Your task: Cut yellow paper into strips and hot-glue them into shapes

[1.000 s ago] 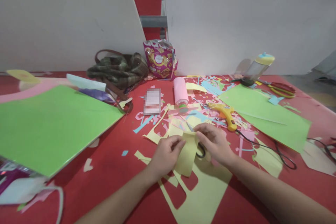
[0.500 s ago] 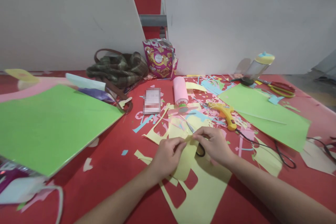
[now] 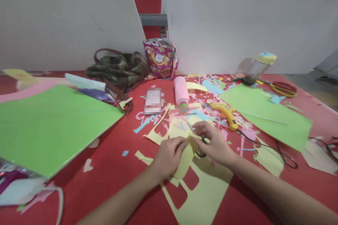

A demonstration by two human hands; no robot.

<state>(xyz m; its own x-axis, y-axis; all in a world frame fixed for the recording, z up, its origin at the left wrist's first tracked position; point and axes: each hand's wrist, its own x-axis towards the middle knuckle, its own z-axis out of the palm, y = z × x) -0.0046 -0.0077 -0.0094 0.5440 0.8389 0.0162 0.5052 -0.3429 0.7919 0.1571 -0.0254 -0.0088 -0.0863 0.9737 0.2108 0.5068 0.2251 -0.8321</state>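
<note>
A small yellow paper piece [image 3: 186,158] is pinched at its upper edge by my left hand [image 3: 170,154], whose fingers are closed. My right hand [image 3: 212,146] is at the piece's upper right, with the thumb near its edge and the index finger lifted away from the thumb. Scissors [image 3: 201,152] with black handles lie partly hidden beside and under my right hand. Below both hands a larger yellow sheet [image 3: 208,190] with cut-out holes rests on the red table [image 3: 116,182].
A yellow glue gun [image 3: 228,115] with a black cord and a green sheet [image 3: 269,119] lie to the right. Behind the hands are a pink roll [image 3: 181,90], paper scraps and a snack bag [image 3: 160,58]. A large green board [image 3: 58,126] fills the left.
The fingers of my right hand have spread and the index finger has lifted off the paper's edge. My left hand has barely moved.
</note>
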